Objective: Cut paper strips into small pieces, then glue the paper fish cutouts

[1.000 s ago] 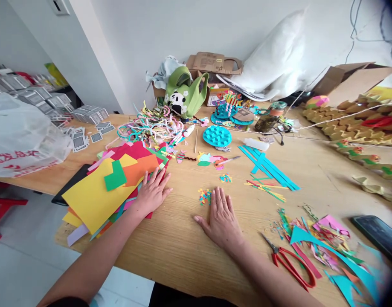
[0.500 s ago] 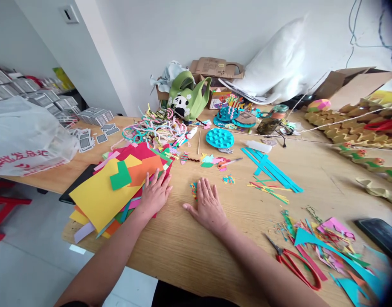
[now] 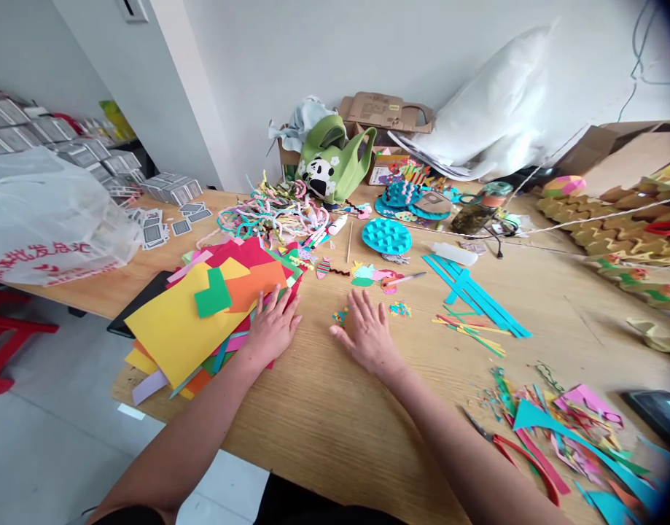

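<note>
My left hand lies flat with fingers spread on the right edge of a pile of coloured paper sheets. My right hand rests palm down, fingers stretched, on a small heap of tiny paper bits, partly hidden under it. Just right of its fingers is a second small heap of blue and yellow bits. Beyond the fingertips are paper fish cutouts with a pen lying over them. A round blue piece with raised bumps sits farther back.
Blue paper strips and thin coloured strips lie right of centre. Red-handled scissors and paper scraps are at the front right. Tangled fuzzy stems, a green panda bag and egg trays stand farther back.
My right hand has shifted slightly forward over the paper bits, still flat. My left hand stays on the paper pile. The whole view has shifted a little.
</note>
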A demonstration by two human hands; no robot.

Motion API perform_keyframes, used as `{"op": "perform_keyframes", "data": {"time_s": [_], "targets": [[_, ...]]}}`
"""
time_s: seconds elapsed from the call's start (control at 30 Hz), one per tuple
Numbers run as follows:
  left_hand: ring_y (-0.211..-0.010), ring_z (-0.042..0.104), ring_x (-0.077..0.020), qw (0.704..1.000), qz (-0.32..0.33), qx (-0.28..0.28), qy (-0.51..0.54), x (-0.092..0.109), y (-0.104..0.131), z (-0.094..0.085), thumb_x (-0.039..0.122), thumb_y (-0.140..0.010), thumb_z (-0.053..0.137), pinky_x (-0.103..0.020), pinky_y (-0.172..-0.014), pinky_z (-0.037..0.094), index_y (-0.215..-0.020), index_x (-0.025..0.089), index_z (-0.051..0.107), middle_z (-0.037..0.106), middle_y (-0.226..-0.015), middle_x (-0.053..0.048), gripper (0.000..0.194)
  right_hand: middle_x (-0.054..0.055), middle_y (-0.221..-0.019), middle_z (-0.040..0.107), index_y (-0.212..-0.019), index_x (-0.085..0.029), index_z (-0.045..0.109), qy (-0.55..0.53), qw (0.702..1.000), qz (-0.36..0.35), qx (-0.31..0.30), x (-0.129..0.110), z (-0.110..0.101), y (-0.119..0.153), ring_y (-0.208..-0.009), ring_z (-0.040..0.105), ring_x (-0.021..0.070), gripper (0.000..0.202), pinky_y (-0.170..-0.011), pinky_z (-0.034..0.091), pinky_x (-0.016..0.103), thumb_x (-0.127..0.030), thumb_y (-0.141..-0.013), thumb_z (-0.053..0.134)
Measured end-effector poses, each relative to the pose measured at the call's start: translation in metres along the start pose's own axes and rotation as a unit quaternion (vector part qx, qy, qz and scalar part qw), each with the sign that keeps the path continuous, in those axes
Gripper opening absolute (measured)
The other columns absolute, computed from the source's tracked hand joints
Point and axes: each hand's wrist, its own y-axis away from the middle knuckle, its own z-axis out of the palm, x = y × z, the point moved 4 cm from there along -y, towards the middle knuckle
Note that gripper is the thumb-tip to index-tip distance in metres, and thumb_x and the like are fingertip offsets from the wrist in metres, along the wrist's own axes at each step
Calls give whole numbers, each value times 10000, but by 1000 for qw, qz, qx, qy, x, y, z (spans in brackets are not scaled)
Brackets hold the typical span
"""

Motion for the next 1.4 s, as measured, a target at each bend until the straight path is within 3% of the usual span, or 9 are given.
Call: {"op": "perform_keyframes", "data": {"time_s": [0.1,0.23,0.6,0.8,0.93,1.13,1.27,1.4], "targets": [[-1434,229,-305,1000,1,-3,2,-1,0,2,391,-972,275,-573,-1151,181,-1395,229,468,392,-1501,-53,493,172,-1558,216,-1481,-47,281,5,999,40,24,17,-4,2,-1459,96,309,844,-1142,108,564,-673,-914,281],[-1429,242,-302,1000,-5,-2,1,-1,0,4,390,-968,290,-557,-1156,181,-1391,231,475,408,-1491,-56,488,166,-1556,235,-1458,-93,354,24,999,21,11,22,0,6,-1454,104,331,799,-1129,115,587,-674,-913,289],[-1426,253,-296,1000,-4,0,0,-1,0,3,387,-969,288,-536,-1154,203,-1389,239,475,405,-1494,-53,483,170,-1552,238,-1473,-34,307,41,999,-26,-20,-19,12,-5,-1454,95,337,854,-1133,96,587,-675,-916,211],[-1421,260,-301,1000,0,-2,-1,-1,0,1,386,-970,289,-537,-1150,211,-1392,227,471,406,-1493,-56,486,259,-1529,223,-1446,36,320,70,997,-9,14,-11,7,32,-1445,128,359,985,-1133,110,571,-754,-866,215],[-1417,268,-309,1000,3,-3,0,-1,-1,2,382,-970,292,-550,-1147,207,-1393,214,469,405,-1493,-70,488,284,-1519,219,-1438,75,307,77,997,7,12,-14,14,52,-1439,136,382,1055,-1140,93,557,-788,-835,238],[-1410,281,-311,1000,3,5,-1,-1,0,3,385,-966,317,-533,-1141,234,-1383,219,482,419,-1484,-70,479,301,-1519,190,-1436,125,255,58,997,52,6,-37,27,18,-1442,105,385,1056,-1146,86,536,-759,-858,240],[-1404,294,-314,1000,7,15,-7,-2,0,4,378,-963,336,-543,-1128,255,-1369,226,497,433,-1474,-74,463,286,-1526,187,-1443,117,245,40,998,46,-6,-50,28,-8,-1447,88,373,1032,-1147,72,533,-740,-868,236],[-1402,295,-319,1000,4,18,-12,-2,1,5,380,-964,336,-543,-1119,273,-1370,230,494,438,-1471,-65,461,283,-1529,178,-1448,98,256,41,999,25,-3,-49,23,-3,-1449,85,369,1012,-1143,56,548,-733,-872,245]]}}
